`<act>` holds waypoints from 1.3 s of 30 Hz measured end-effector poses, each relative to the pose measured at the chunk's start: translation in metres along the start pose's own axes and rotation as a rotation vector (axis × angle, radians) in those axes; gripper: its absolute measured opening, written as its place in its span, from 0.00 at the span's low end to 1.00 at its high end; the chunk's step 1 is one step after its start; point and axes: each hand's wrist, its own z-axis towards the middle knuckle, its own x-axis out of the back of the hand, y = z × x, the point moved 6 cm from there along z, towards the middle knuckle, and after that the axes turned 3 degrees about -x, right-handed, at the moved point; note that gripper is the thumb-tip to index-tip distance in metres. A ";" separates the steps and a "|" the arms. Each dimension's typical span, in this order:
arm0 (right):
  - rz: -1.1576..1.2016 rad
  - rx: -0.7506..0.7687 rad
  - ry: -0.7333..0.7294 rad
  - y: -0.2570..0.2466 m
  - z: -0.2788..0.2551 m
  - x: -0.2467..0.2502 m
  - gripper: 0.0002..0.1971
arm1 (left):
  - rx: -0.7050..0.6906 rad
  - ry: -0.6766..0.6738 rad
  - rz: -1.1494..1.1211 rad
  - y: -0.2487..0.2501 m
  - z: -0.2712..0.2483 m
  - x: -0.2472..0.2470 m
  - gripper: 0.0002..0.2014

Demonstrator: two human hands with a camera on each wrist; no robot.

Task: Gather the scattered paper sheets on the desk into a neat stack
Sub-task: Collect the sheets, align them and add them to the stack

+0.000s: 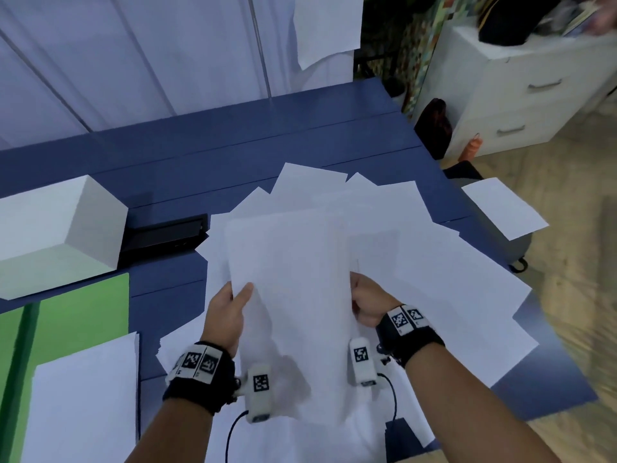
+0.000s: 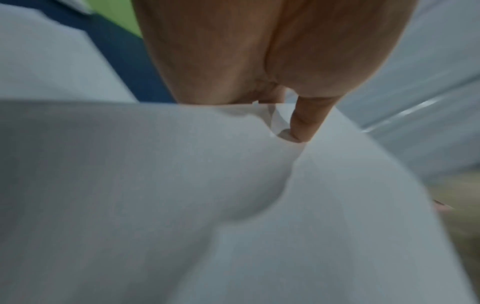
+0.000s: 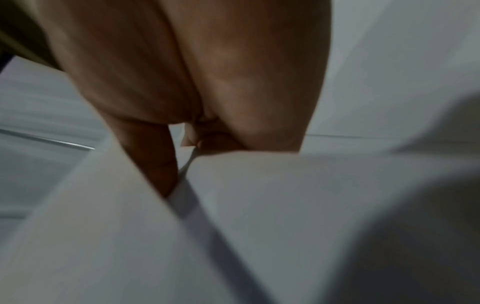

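So from the head cam, two hands are up over the blue table (image 1: pixel 160 155), both holding the same bundle of paper sheets (image 1: pixel 290 262). The left hand (image 1: pixel 227 312) has its grip on the bundle's left edge, thumb on top and fingers tucked underneath. The right hand (image 1: pixel 365 304) is curled around the right edge. How many sheets are in the bundle I can't count, the edges blur together.

Under and beyond both grips there's a messy spread of loose sheets (image 1: pixel 417 262) fanned out over the table, overlapping too much to count. One single sheet (image 1: pixel 504 207) sits well off to the right of the right hand, hanging past the table edge. Left of the left hand and nearer the person: one tidy pile of paper (image 1: pixel 83 389) lying on one green mat (image 1: pixel 83 309). Further out on that side, one white box (image 1: pixel 56 232) with one black device (image 1: pixel 163 237) just beside it.

Left wrist cam: the left hand (image 2: pixel 259 51) fills the top, thumb (image 2: pixel 303 121) pressing down on the held paper (image 2: pixel 182 205), which dents under it.

Right wrist cam: the right hand (image 3: pixel 194 61) pinches the paper edge (image 3: pixel 285 195), thumb (image 3: pixel 155 160) on one side, fingertips on the other. Pretty blurry.
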 end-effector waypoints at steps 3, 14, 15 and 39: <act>0.040 -0.010 -0.112 0.001 -0.004 -0.015 0.22 | 0.125 0.080 -0.019 -0.033 0.003 0.010 0.12; -0.635 0.021 0.516 -0.006 0.017 0.074 0.20 | 0.080 0.123 0.089 -0.056 -0.018 0.027 0.06; -0.833 0.046 0.626 -0.015 0.018 0.089 0.24 | 0.072 0.122 0.098 -0.056 -0.019 0.030 0.06; -1.700 -0.061 0.343 -0.031 0.039 0.112 0.09 | 0.062 0.021 0.080 -0.061 -0.024 0.016 0.05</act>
